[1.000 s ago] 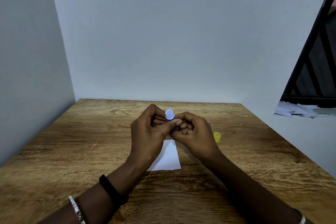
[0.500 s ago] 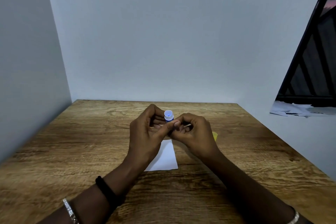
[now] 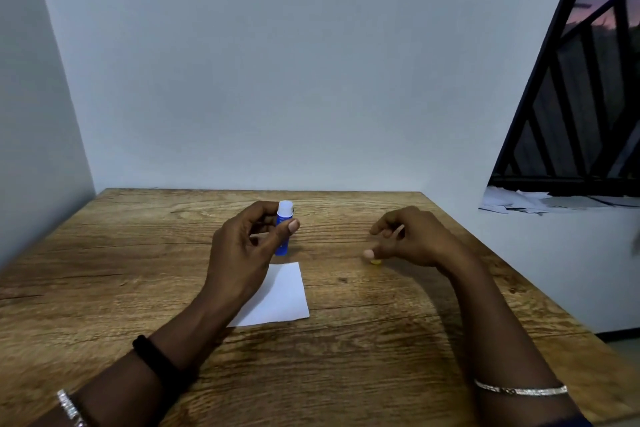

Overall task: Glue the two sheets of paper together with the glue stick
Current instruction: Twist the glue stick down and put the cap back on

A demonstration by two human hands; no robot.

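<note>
My left hand [image 3: 242, 253] holds a blue glue stick [image 3: 284, 230] upright above the table, its white tip showing and the cap off. Just below it lies a white sheet of paper [image 3: 280, 298], partly covered by my left wrist; I cannot tell whether it is one sheet or two. My right hand [image 3: 405, 239] hovers to the right with its fingers loosely curled, over the yellow cap [image 3: 375, 262] on the table. The thumb tip is at the cap, and a grip on it cannot be made out.
The wooden table [image 3: 104, 270] stands in a corner with white walls at the back and left. To the right, beyond the table's edge, a ledge under a barred window carries loose papers [image 3: 526, 201].
My right hand has left the glue stick and moved right, down to the yellow cap. The left hand still holds the glue stick.
</note>
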